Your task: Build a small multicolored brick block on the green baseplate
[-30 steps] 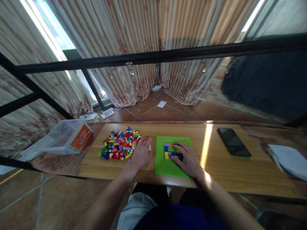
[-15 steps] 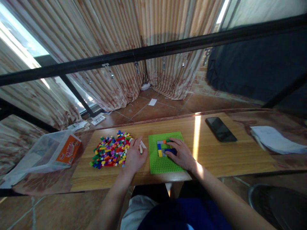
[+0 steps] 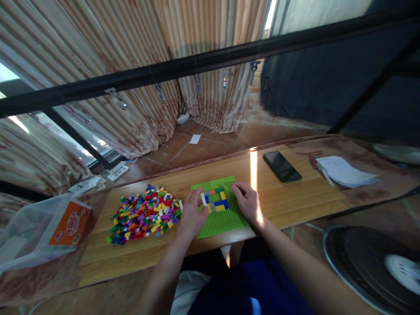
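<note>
A green baseplate (image 3: 226,221) lies on the wooden table (image 3: 295,197) in front of me, with a small flat build of blue, yellow, grey, green and orange bricks (image 3: 216,201) on it. My left hand (image 3: 192,215) pinches a white brick (image 3: 203,199) against the build's left edge. My right hand (image 3: 248,202) rests with bent fingers on the plate's right edge, just beside the build. A loose pile of many-coloured bricks (image 3: 144,213) lies to the left of my left hand.
A black phone (image 3: 282,166) and some white papers (image 3: 344,171) lie on the table to the right. A clear plastic bag with an orange box (image 3: 70,223) sits at the far left. A black metal bar (image 3: 210,61) crosses above, and a fan (image 3: 377,267) stands at lower right.
My left hand picked a white brick from beside the pile and carried it right to the build. My right hand slid off the bricks to the plate's right edge. The camera turned left.
</note>
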Action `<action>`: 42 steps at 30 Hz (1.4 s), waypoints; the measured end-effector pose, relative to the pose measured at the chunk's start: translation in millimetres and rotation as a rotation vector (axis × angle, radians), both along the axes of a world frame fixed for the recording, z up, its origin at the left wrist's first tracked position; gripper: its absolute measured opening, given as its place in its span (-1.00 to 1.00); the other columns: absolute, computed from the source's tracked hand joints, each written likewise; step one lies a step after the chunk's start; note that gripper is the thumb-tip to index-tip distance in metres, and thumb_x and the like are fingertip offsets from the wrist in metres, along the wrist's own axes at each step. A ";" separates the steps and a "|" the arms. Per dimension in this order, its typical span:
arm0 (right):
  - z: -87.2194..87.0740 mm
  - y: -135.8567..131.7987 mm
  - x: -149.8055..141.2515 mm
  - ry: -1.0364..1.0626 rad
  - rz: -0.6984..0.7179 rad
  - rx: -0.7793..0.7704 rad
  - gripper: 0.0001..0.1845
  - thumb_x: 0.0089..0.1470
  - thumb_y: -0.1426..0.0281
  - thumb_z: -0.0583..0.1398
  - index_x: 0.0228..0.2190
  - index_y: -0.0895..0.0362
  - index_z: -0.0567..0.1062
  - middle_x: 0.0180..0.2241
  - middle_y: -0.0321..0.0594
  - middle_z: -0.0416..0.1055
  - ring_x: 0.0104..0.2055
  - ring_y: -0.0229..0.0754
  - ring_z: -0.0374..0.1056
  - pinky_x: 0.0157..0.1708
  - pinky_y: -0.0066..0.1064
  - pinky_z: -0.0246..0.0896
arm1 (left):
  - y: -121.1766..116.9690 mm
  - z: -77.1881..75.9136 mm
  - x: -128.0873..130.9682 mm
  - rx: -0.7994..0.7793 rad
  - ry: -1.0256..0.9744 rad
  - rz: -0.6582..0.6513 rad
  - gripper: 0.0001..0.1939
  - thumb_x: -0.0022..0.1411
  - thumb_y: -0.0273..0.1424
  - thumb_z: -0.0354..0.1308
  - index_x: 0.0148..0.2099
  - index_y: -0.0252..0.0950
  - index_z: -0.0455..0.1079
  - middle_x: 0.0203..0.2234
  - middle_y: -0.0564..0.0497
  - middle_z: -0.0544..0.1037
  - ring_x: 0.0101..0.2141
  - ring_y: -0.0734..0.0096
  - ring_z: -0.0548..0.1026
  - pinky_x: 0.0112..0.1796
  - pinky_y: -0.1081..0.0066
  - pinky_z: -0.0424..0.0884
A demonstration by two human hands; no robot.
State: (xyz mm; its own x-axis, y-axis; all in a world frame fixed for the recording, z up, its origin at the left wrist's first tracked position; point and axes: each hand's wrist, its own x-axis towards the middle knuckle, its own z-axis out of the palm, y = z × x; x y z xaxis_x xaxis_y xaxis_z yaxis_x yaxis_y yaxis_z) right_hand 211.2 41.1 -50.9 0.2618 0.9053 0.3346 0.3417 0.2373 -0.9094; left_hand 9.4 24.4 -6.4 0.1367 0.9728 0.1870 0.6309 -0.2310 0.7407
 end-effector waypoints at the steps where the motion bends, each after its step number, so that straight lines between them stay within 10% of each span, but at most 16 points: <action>1: -0.1 0.1 0.0 0.003 -0.008 -0.003 -0.71 0.14 0.21 0.13 -0.36 0.12 0.56 -0.28 -0.12 0.50 -0.21 -0.11 0.40 -0.15 -0.24 0.31 | 1.5 -0.5 0.4 -0.003 -0.003 -0.015 -0.40 0.04 -0.67 0.07 0.17 -0.31 0.27 -0.01 -0.12 0.46 -0.21 0.37 0.52 -0.14 0.28 0.53; 9: -2.4 1.7 0.7 -0.028 -0.006 -0.018 -0.70 0.16 0.21 0.11 -0.38 0.11 0.57 -0.32 -0.15 0.50 -0.25 -0.12 0.40 -0.19 -0.26 0.31 | 17.8 -10.9 1.5 0.033 0.025 -0.103 -0.45 -0.01 -0.73 -0.04 0.00 -0.28 0.46 0.02 -0.07 0.50 0.04 0.27 0.46 0.06 0.20 0.44; 42: -0.3 3.1 0.7 -0.119 -0.001 -0.015 -0.74 0.15 0.28 0.10 -0.43 0.10 0.54 -0.34 -0.14 0.49 -0.27 -0.12 0.40 -0.22 -0.28 0.31 | 31.9 -20.7 30.5 0.132 0.212 -0.020 -0.70 0.14 -0.60 0.10 -0.15 -0.25 0.56 -0.26 -0.03 0.64 -0.20 0.26 0.51 -0.07 0.19 0.40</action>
